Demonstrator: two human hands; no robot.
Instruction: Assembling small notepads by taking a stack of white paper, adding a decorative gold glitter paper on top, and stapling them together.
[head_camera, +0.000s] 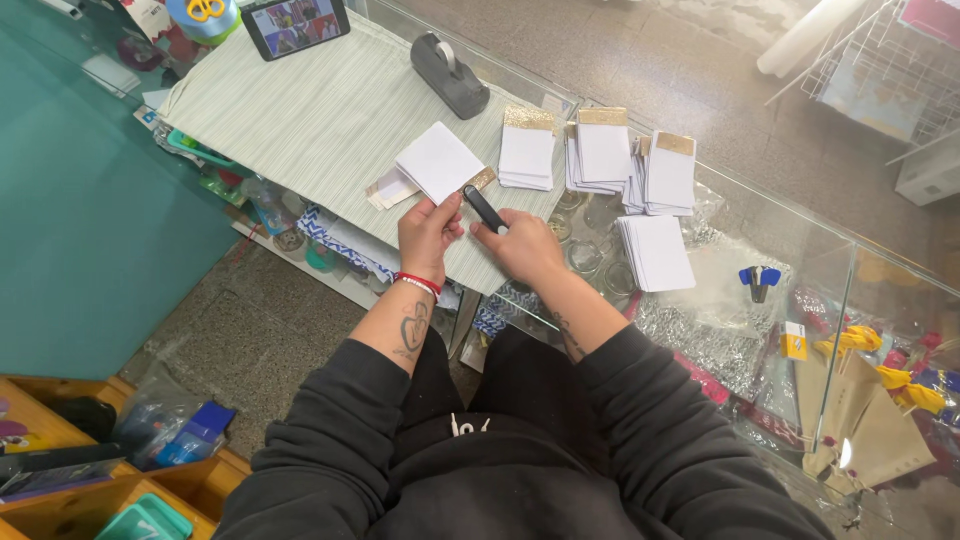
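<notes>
Envelope (438, 160), white with a gold flap, is pinched in the left hand (428, 235) above the striped mat (330, 110). Right hand (520, 245) grips a black glue stick (485, 208) at the flap. The loosely pinched envelope could slip, smearing glue onto the mat.

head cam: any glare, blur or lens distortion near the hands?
Head view: even, soft light with faint shadows; the left hand, white card, right hand and black tool look sharp. Reflections wash the glass counter at right. Wide-angle bending curves the counter edges. Bright overexposure at the top right corner.
</notes>
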